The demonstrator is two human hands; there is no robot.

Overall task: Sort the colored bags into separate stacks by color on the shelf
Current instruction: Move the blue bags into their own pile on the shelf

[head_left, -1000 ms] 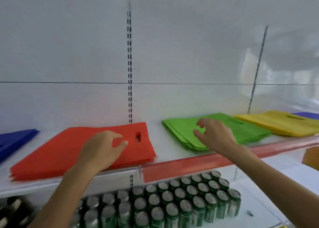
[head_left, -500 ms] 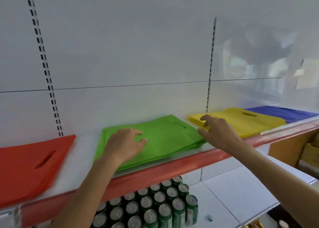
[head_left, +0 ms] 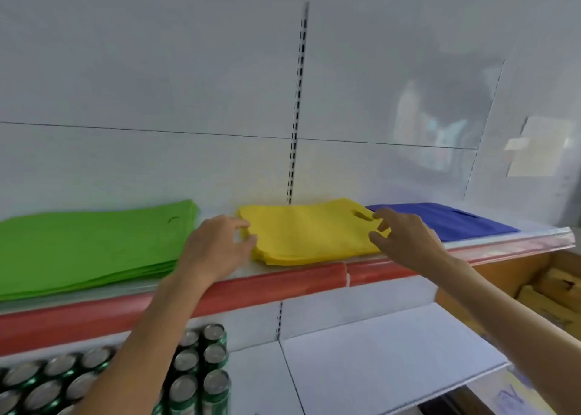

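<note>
Three flat stacks of bags lie side by side on the white shelf (head_left: pixel 518 230): a green stack (head_left: pixel 88 244) at the left, a yellow stack (head_left: pixel 308 230) in the middle and a blue stack (head_left: pixel 452 221) at the right. My left hand (head_left: pixel 217 248) rests at the yellow stack's left edge, fingers apart and touching it. My right hand (head_left: pixel 405 238) hovers over the yellow stack's right edge near its handle slot, fingers spread, holding nothing.
A red price strip (head_left: pixel 283 284) runs along the shelf's front edge. Below at the left stand several green drink cans (head_left: pixel 195 373). A white lower shelf (head_left: pixel 377 351) lies beneath. Cardboard boxes (head_left: pixel 553 285) sit at the lower right.
My view and both hands have shifted right, from the red and green stacks to the yellow stack. The red stack has left the view.
</note>
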